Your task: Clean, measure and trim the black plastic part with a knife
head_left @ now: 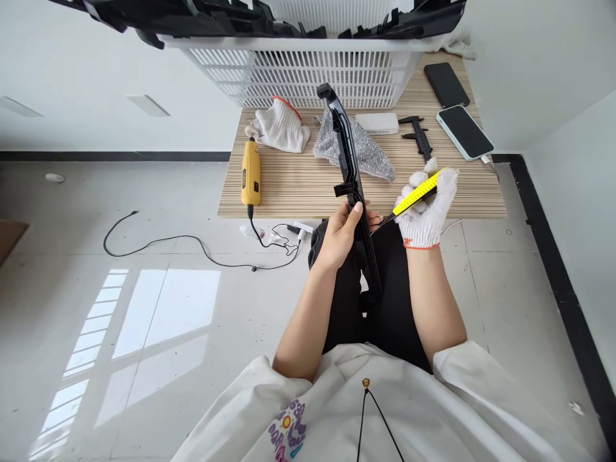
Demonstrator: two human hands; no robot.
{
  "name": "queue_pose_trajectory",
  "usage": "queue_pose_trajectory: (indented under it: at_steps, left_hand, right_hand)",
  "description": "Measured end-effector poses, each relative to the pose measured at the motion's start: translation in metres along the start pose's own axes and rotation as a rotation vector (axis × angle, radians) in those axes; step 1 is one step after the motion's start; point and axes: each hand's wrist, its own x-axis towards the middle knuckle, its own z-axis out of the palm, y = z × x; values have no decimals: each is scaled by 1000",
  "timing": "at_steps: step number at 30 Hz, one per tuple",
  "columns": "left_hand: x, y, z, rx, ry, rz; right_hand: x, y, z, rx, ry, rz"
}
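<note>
My bare left hand (341,234) is closed round a long, curved black plastic part (350,154), which stands up over my lap with its hooked end toward the basket. In a white knit glove, my right hand (426,212) grips a yellow utility knife (418,192). The knife's blade points down to the left and meets, or nearly meets, the right edge of the plastic part just below my left fingers. Whether the tip touches it I cannot tell.
A white basket (317,77) heaped with black parts stands at the table's back. On the wooden table (289,192) lie a yellow rotary tool (251,173), a white glove (282,128), a grey cloth (370,151), calipers (419,138) and two phones (464,131). Cables (202,244) trail on the floor.
</note>
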Motion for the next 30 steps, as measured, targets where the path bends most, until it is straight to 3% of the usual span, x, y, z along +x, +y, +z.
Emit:
queue_pose_trajectory:
  at_steps: [6,10,16,30]
  left_hand:
    - [-1,3,0,-95,1,-10]
    - [-1,6,-1,-143,28,-29]
    - [-2,8,0,-218,65,-36]
    - [-3,5,-4,-270,11,-18]
  right_hand:
    - [11,2,7,-84,51,-109]
    - [13,4,8,-105,115,-103]
    - [11,-6,10,25,6,48]
    - [24,-9,-22,-123,-60,12]
